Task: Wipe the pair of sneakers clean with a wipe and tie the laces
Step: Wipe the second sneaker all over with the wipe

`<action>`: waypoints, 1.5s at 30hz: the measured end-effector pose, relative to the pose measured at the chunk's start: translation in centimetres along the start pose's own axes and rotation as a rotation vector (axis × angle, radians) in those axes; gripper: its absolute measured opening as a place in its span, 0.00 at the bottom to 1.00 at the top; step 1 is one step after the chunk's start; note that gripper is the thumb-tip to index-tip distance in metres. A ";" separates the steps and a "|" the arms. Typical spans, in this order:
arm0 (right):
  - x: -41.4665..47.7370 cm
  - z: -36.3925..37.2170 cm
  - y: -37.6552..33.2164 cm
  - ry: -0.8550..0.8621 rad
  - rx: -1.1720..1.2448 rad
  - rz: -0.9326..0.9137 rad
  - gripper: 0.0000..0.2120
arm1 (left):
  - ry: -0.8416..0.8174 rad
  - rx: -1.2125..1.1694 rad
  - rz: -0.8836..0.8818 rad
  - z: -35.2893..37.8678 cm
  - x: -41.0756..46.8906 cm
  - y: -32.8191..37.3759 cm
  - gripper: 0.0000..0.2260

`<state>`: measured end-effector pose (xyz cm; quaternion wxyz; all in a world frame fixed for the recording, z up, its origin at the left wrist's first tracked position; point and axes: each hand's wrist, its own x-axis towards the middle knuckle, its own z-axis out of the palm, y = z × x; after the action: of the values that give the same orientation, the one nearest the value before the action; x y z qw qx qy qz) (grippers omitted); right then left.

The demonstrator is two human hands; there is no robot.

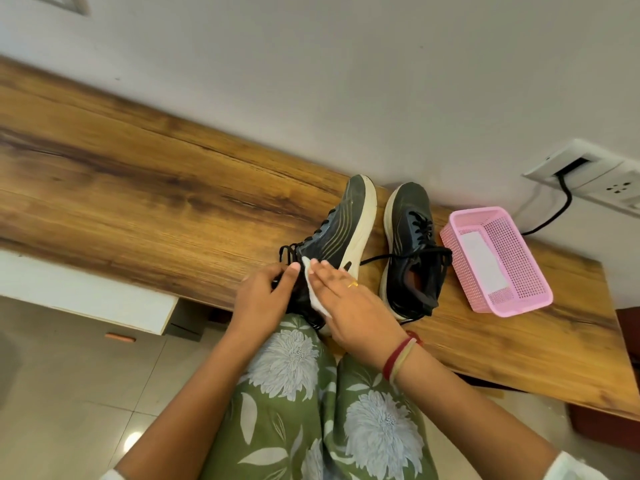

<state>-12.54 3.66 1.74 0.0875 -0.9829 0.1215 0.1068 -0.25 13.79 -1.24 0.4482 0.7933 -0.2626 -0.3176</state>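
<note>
Wiping a tipped sneaker (343, 230) at the worktop (138, 188) edge

The left hand (263, 296) grips the shoe's collar while the right hand (353, 306), fingers flat, presses the wipe (313, 292) to its side. The second sneaker (412, 244) stands just beside. The heel seems to overhang the near edge (above the lap), so a hard stroke could push it off, or snag the neighbour's loose lace (388, 256).

Both forearms reached forward over the lap. The left hand (263, 299) curled its fingers round the heel end of the sneaker (343, 230). The right hand (353, 306), fingers straight and together, pressed the wipe (313, 296) flat against the sneaker's side.
</note>
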 end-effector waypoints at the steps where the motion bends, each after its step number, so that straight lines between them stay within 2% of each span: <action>1: -0.3 -0.1 0.0 -0.050 -0.018 -0.044 0.30 | -0.032 -0.017 -0.025 0.2 0.3 0.0 0.14; 3: -0.4 -0.6 1.0 -0.044 -0.126 -0.062 0.28 | -0.095 -0.035 -0.063 0.8 0.7 -0.3 0.13; 5: -0.3 -0.9 1.9 0.013 -0.188 0.006 0.27 | -0.137 -0.044 -0.052 1.2 0.9 -0.6 0.12; 7: -0.4 -0.5 1.4 -0.010 -0.157 0.007 0.26 | -0.154 -0.081 -0.034 1.2 1.1 -0.8 0.12; 10: -1.3 0.0 0.5 -0.037 -0.176 -0.089 0.32 | -0.168 -0.220 -0.058 1.1 1.0 -1.1 0.09; 12: -0.9 -0.6 1.5 0.037 -0.236 -0.019 0.28 | -0.179 -0.325 -0.079 1.2 0.9 -1.0 0.09; 15: -0.8 -0.8 1.2 0.017 -0.153 0.020 0.27 | -0.176 -0.417 -0.108 1.3 0.8 -0.6 0.08; 19: -2.0 0.5 -0.4 -0.009 -0.154 -0.170 0.30 | -0.168 -0.429 -0.146 1.1 1.0 -0.6 0.14; 21: -1.6 0.0 0.5 0.032 -0.173 -0.064 0.32 | -0.168 -0.439 -0.132 1.3 0.9 -0.8 0.14; 23: -1.3 0.0 0.6 0.039 -0.103 0.007 0.31 | -0.183 -0.406 -0.117 1.4 1.0 -1.0 0.11; 27: -2.1 1.3 -0.6 -0.023 -0.133 -0.196 0.29 | -0.185 -0.246 -0.083 1.5 1.6 -1.7 0.10; 31: -0.8 -0.1 1.3 0.073 -0.089 -0.001 0.28 | -0.183 -0.199 -0.070 1.5 1.5 -1.8 0.11; 33: -0.8 0.2 0.2 -0.021 -0.046 -0.063 0.29 | -0.180 -0.223 -0.088 1.3 1.4 -1.7 0.11; 35: -1.0 0.5 -0.1 -0.014 -0.094 -0.151 0.30 | -0.181 -0.245 -0.094 1.1 1.4 -1.7 0.10; 37: -0.7 0.3 1.2 0.003 -0.115 -0.065 0.29 | -0.189 -0.231 -0.051 1.2 1.3 -1.7 0.10; 40: -0.7 0.3 1.0 0.005 -0.055 -0.022 0.27 | -0.184 -0.244 -0.066 1.2 1.2 -1.6 0.11; 42: -1.8 1.2 -0.1 0.018 -0.027 -0.142 0.27 | -0.160 -0.266 -0.095 1.0 0.9 -1.4 0.11; 44: -3.0 1.0 -0.7 0.031 0.241 -0.140 0.24 | -0.133 -0.233 -0.066 0.9 0.6 -0.9 0.08; 45: -3.5 0.4 -0.8 0.024 0.477 -0.022 0.21 | -0.087 -0.181 -0.091 0.8 0.3 -0.7 0.06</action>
<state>-15.70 5.26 2.28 0.3170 -0.9369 0.1338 0.0623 -0.59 13.47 -2.21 0.4911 0.7462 -0.2158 -0.3942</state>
